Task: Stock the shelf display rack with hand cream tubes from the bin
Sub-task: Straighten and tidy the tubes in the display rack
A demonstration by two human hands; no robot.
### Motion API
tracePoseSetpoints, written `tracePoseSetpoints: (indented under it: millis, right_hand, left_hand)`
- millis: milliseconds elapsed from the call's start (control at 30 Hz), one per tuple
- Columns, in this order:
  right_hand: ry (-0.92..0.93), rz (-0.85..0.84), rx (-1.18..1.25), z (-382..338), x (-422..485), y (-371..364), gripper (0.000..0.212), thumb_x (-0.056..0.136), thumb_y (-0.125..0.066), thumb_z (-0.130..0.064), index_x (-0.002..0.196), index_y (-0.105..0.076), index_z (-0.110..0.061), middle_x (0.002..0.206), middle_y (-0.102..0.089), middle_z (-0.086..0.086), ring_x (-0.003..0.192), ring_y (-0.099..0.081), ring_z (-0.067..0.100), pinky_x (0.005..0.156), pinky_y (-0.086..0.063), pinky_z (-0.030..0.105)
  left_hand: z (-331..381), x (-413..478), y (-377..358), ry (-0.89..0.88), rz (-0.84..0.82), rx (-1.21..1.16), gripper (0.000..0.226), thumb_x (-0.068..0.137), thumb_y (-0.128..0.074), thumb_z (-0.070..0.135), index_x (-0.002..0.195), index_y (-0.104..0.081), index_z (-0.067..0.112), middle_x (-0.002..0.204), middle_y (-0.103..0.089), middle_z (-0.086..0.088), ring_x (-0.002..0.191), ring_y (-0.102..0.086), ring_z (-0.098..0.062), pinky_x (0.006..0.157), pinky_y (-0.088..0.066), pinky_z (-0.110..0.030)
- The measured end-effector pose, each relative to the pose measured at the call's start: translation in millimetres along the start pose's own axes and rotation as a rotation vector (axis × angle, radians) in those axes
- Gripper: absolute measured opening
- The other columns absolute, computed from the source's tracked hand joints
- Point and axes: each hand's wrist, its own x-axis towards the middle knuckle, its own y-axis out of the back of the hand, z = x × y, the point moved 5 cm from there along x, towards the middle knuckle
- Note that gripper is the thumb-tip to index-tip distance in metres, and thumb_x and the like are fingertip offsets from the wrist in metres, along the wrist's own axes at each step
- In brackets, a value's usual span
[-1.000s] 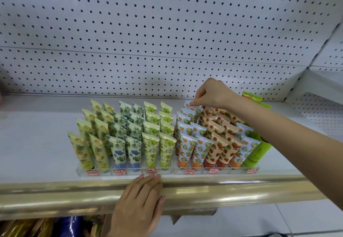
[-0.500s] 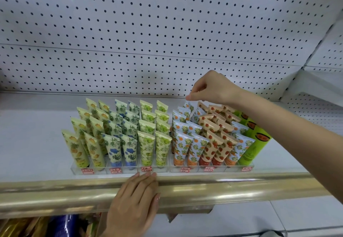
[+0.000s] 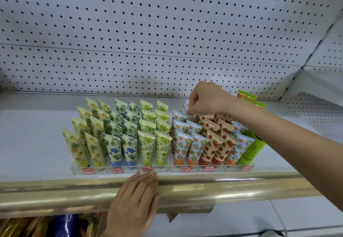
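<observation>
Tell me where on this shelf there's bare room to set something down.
The shelf is bare left of the clear rack, in a strip between the tubes and the pegboard, and right of the green tubes. The rack is packed; the right hand pinches an orange-print tube at its back.

pegboard [image 3: 167, 32] is showing white with dark dots; rail [image 3: 55, 194] is gleaming gold | pineapple tubes [image 3: 76, 147] are showing yellow; floral tubes [image 3: 114, 149] blue; green-fruit tubes [image 3: 146, 147] lime; orange-print tubes [image 3: 181, 147] pale blue; strawberry tubes [image 3: 209, 149] peach | labels [image 3: 88, 171] red
</observation>
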Motion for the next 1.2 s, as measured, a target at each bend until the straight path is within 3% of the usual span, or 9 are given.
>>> tracePoseSetpoints:
  millis: [167, 333, 467, 633, 767, 967, 1067, 1200]
  right_hand:
    - [-0.040, 0.016, -0.014, 4, -4, 5, 0.009, 0.075, -0.072, -0.016, 0.069, -0.069, -0.010, 0.064, -0.061, 0.002, 0.072, -0.056, 0.018, 0.087, -0.045, 0.038]
    - [-0.065, -0.045, 0.007, 5, -9, 4, 0.013, 0.077, -0.072, -0.017, 0.067, -0.066, -0.011, 0.054, -0.052, -0.004, 0.054, -0.047, 0.010, 0.066, -0.041, 0.028]
    - [-0.079, -0.107, 0.013, 5, -10, 7, 0.016, 0.076, -0.073, -0.018, 0.063, -0.064, -0.013, 0.054, -0.053, -0.004, 0.054, -0.048, 0.010, 0.068, -0.047, 0.029]
    - [-0.065, -0.154, 0.066, 7, -8, 12, 0.027, 0.080, -0.074, -0.028, 0.060, -0.061, -0.016, 0.057, -0.050, -0.010, 0.056, -0.044, 0.004, 0.056, -0.037, 0.019]
    - [-0.065, -0.087, 0.118, 16, -7, 22, 0.019, 0.079, -0.075, -0.025, 0.067, -0.068, -0.012, 0.058, -0.054, -0.008, 0.057, -0.045, 0.004, 0.054, -0.034, 0.019]
    - [-0.062, -0.075, 0.022, 26, -10, 26, 0.011, 0.075, -0.078, -0.023, 0.070, -0.071, -0.017, 0.035, -0.049, -0.019, 0.053, -0.044, 0.002, 0.056, -0.034, 0.023]
    - [-0.069, -0.069, -0.027, 28, -8, 22, 0.014, 0.073, -0.079, -0.025, 0.076, -0.074, -0.013, 0.049, -0.051, -0.016, 0.057, -0.043, 0.004, 0.073, -0.034, 0.029]
    - [-0.085, -0.070, -0.054, 31, -4, 15, 0.013, 0.074, -0.079, -0.022, 0.070, -0.071, -0.012, 0.056, -0.055, -0.013, 0.060, -0.046, 0.006, 0.082, -0.036, 0.035]
  left_hand:
    - [0, 0, -2, 0.013, 0.009, 0.008, 0.023, 0.084, -0.058, 0.024, 0.086, -0.077, 0.010, 0.102, -0.074, -0.003, 0.105, -0.059, -0.014, 0.101, -0.041, -0.032]
    - [0, -1, -1, 0.023, 0.017, -0.006, 0.028, 0.089, -0.053, 0.024, 0.087, -0.077, 0.010, 0.102, -0.074, -0.003, 0.105, -0.059, -0.015, 0.101, -0.041, -0.032]
    - [0, 0, -2, 0.027, 0.003, -0.014, 0.027, 0.087, -0.054, 0.024, 0.087, -0.077, 0.010, 0.103, -0.073, -0.003, 0.105, -0.058, -0.014, 0.104, -0.038, -0.029]
    - [0, -1, -3, 0.025, -0.001, -0.009, 0.025, 0.084, -0.057, 0.023, 0.088, -0.077, 0.010, 0.103, -0.073, -0.003, 0.105, -0.058, -0.015, 0.104, -0.038, -0.030]
    - [0, -1, -2, 0.021, 0.008, -0.011, 0.025, 0.085, -0.056, 0.024, 0.087, -0.077, 0.010, 0.103, -0.074, -0.003, 0.105, -0.058, -0.015, 0.103, -0.039, -0.030]
    - [0, -1, -2, 0.018, 0.017, -0.005, 0.027, 0.087, -0.055, 0.024, 0.086, -0.077, 0.010, 0.103, -0.074, -0.003, 0.105, -0.058, -0.015, 0.103, -0.039, -0.030]
    - [1, 0, -2, 0.017, 0.019, -0.003, 0.032, 0.092, -0.050, 0.026, 0.085, -0.077, 0.010, 0.102, -0.074, -0.003, 0.105, -0.058, -0.015, 0.103, -0.039, -0.030]
    - [1, 0, -1, 0.015, 0.021, -0.007, 0.032, 0.092, -0.050, 0.026, 0.085, -0.077, 0.011, 0.103, -0.074, -0.002, 0.105, -0.058, -0.014, 0.102, -0.040, -0.030]
